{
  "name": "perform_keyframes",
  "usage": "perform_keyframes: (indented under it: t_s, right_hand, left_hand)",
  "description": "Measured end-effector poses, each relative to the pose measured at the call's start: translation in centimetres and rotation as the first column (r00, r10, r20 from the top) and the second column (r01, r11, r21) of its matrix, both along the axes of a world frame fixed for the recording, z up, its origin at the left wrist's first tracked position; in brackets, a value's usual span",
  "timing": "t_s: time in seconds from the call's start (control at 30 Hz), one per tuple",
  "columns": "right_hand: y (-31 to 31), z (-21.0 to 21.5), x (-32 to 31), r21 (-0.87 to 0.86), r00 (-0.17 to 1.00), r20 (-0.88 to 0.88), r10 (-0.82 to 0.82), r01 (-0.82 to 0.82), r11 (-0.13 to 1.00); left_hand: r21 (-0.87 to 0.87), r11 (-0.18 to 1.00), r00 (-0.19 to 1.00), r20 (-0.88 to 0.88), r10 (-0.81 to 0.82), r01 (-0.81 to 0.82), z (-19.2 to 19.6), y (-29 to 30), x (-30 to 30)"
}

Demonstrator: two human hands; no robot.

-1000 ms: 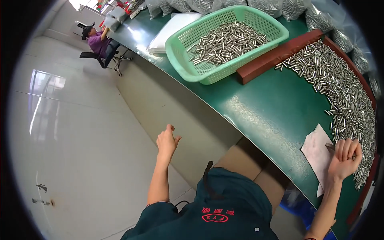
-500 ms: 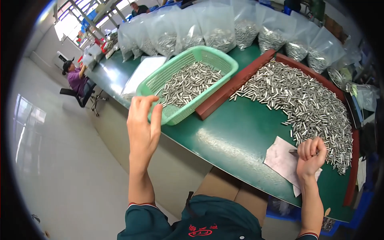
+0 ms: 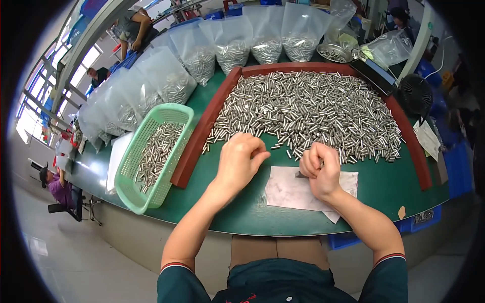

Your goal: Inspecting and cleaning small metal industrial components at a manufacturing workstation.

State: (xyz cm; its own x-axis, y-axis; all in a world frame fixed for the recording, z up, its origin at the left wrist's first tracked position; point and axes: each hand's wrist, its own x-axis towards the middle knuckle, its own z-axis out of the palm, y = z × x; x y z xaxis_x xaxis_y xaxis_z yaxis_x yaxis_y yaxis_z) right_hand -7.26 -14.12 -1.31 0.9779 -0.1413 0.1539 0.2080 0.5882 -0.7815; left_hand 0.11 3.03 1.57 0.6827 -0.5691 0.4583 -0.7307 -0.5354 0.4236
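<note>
Leaving the basket, left hand, grip unclear, nears pins; right hand clamps dark piece.

The green tabletop carries a broad heap of small metal pins, edged by a red-brown rail; a stained whitish cloth lies in front; a green basket stands left; filled plastic bags line the back.

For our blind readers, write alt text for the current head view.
The left hand, fingers curled, and right hand, gripping a small dark object over a pale cloth, are before many small metal pins on a green table. A green basket of pins stands at left, filled clear bags behind.
</note>
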Motion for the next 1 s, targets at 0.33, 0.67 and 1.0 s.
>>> perform_keyframes:
  t_s: [0.33,0.67,1.0]
  right_hand:
    - [-0.2,-0.1,-0.2,-0.015,1.0,-0.011,-0.004,0.004,1.0]
    - [-0.5,0.0,-0.1,-0.024,0.998,-0.059,-0.012,0.011,1.0]
    - [-0.3,0.1,0.0,-0.024,0.998,-0.054,-0.011,0.01,1.0]
  left_hand:
    - [0.125,0.986,0.987,-0.134,-0.093,0.11,-3.0,-2.4,2.7]
    - [-0.443,0.885,0.371,-0.854,-0.366,-0.147,-2.5,-2.3,1.8]
    - [-0.519,0.817,0.146,-0.855,-0.498,-0.251,-3.4,-1.5,2.6]
